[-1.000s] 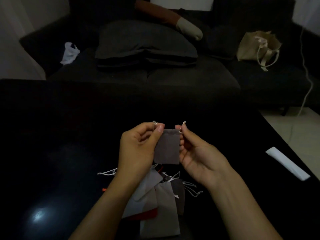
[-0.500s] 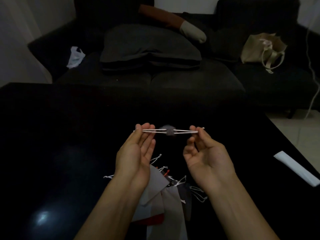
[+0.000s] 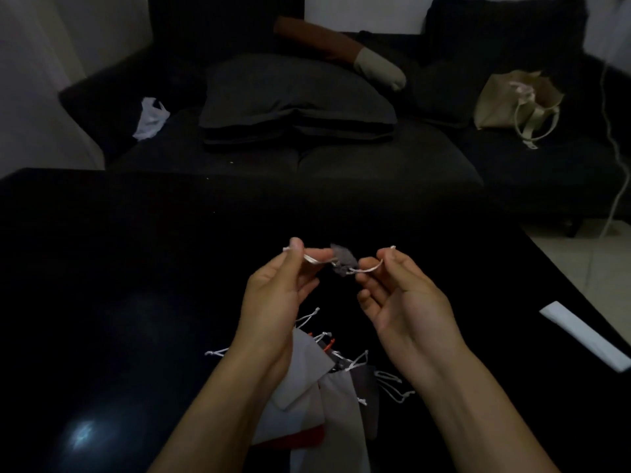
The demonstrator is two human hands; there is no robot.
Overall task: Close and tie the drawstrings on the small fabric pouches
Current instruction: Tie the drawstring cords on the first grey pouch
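Your left hand [image 3: 273, 295] pinches one drawstring [image 3: 316, 259]; your right hand [image 3: 403, 302] pinches the other drawstring [image 3: 367, 269]. Cinched grey pouch [image 3: 343, 262] hangs between them: 3 o'clock from the left grip, 9 from the right. Cords run 9-to-3, slack, so neither hand looks nearer for the knot.

Single wide-angle view from a camera worn on the person's head, facing forward and downward. Both forearms enter from the bottom edge; the left hand [image 3: 273, 295] and right hand [image 3: 406, 302] sit close to the lens at lower centre. The glossy black table [image 3: 102, 268] fills the lower half of the frame. The dark fabric sofa [image 3: 375, 165] spans the upper half, farther off. Straight edges bow toward the frame corners.
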